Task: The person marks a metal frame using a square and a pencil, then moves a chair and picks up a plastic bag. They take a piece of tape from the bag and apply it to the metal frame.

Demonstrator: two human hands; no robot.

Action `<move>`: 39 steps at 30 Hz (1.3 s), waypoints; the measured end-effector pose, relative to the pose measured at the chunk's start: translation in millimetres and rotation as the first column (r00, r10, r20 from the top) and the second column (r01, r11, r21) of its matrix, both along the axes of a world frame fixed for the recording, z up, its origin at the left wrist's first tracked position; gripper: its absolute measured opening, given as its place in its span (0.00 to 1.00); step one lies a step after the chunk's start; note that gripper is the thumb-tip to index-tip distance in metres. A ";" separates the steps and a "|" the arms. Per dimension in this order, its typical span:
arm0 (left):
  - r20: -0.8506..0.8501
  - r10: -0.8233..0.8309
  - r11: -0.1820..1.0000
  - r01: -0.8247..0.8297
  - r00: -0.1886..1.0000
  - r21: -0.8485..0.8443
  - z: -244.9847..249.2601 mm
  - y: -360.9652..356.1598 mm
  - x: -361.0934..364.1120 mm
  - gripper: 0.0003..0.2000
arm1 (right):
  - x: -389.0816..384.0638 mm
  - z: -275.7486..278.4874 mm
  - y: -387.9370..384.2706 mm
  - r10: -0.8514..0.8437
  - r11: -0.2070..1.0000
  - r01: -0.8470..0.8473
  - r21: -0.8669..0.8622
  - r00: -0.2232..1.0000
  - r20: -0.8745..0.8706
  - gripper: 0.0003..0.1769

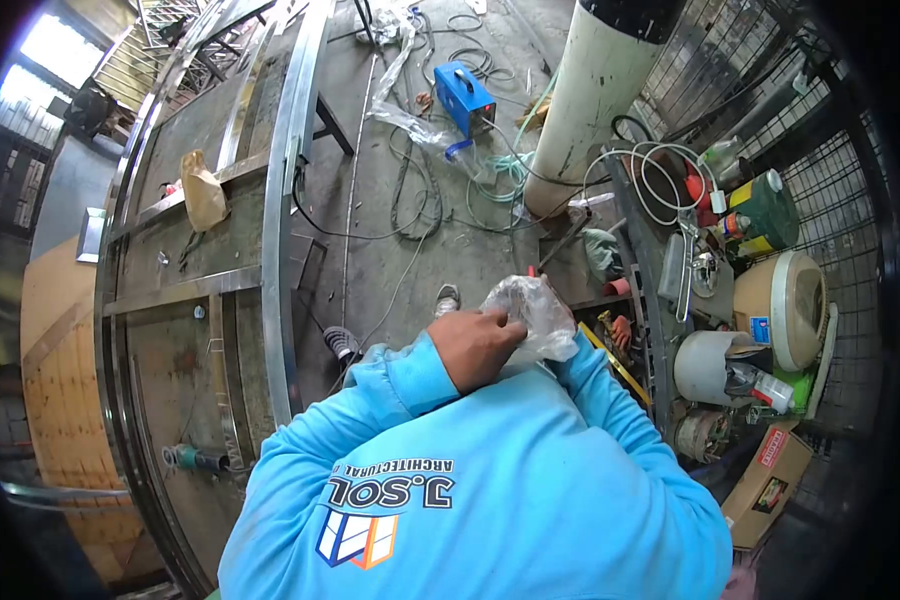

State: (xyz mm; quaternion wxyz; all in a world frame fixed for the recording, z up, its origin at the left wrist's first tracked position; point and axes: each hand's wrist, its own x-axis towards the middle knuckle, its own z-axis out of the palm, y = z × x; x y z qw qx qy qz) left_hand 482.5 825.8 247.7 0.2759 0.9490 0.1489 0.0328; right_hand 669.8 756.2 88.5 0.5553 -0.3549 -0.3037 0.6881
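Observation:
In front of my chest is a crumpled clear plastic bag [542, 322]. My left hand [473, 347] is closed at its near left side, the fingers curled and pinched against the plastic. My right hand [562, 292] is behind the bag on the far right side; only a little of it shows and its fingers are mostly hidden. It appears to hold the bag up from there. A small red tip [532, 271] sticks out above the bag's upper edge; what it belongs to is hidden. What the bag contains, if anything, cannot be made out.
A long metal frame [282, 200] stands to the left, with a brown paper bag [204, 195] on it. Ahead, a blue machine [464, 98] and loose cables lie on the floor beside a white pillar [592, 100]. A cluttered shelf with an adjustable wrench [686, 270] is right.

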 end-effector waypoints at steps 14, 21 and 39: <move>0.278 0.007 0.965 0.066 0.961 -0.253 38.1 13.4 4.3 0.14 | -30.2 4.7 35.0 0.267 0.948 -0.319 0.014 0.815 0.514 0.09; 0.248 0.010 0.930 0.082 0.969 -0.358 46.9 18.6 13.7 0.12 | -37.7 3.4 31.7 0.121 0.986 -0.134 0.102 0.985 0.123 0.15; 0.354 0.885 0.201 -0.934 0.303 0.297 -88.4 218.5 -164.3 0.15 | -8.0 -10.7 1.3 0.100 0.880 -0.139 -0.454 0.989 -0.109 0.31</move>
